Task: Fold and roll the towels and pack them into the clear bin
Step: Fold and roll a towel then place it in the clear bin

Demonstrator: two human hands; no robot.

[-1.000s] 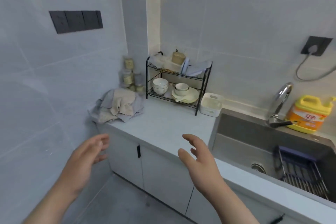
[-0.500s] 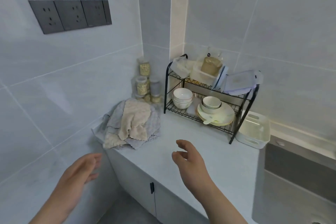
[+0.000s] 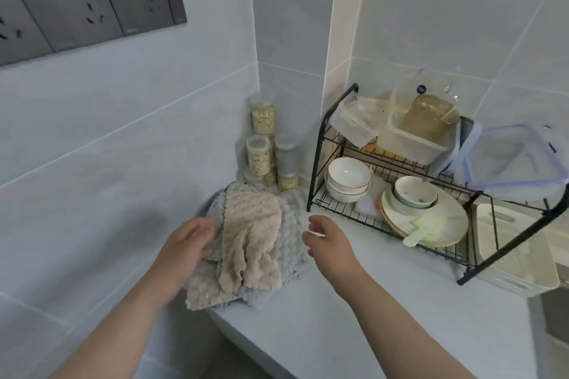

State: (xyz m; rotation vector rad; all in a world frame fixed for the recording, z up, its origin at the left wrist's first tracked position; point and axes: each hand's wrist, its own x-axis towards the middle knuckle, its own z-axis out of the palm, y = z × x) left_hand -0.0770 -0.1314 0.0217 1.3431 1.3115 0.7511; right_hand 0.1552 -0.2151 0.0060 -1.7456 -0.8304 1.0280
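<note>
While your left hand touches the crumpled beige and grey waffle towels on the pale desk, fingers loose, your right hand hovers beside them, released.

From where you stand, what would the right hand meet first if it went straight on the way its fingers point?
Probably the grey towel, just beyond the open right hand; depth is unclear.

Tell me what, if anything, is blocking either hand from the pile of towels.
Nothing visible blocks them. The left hand is already at the left edge of the towel pile, and only bare counter lies between the open right hand and it.
</note>
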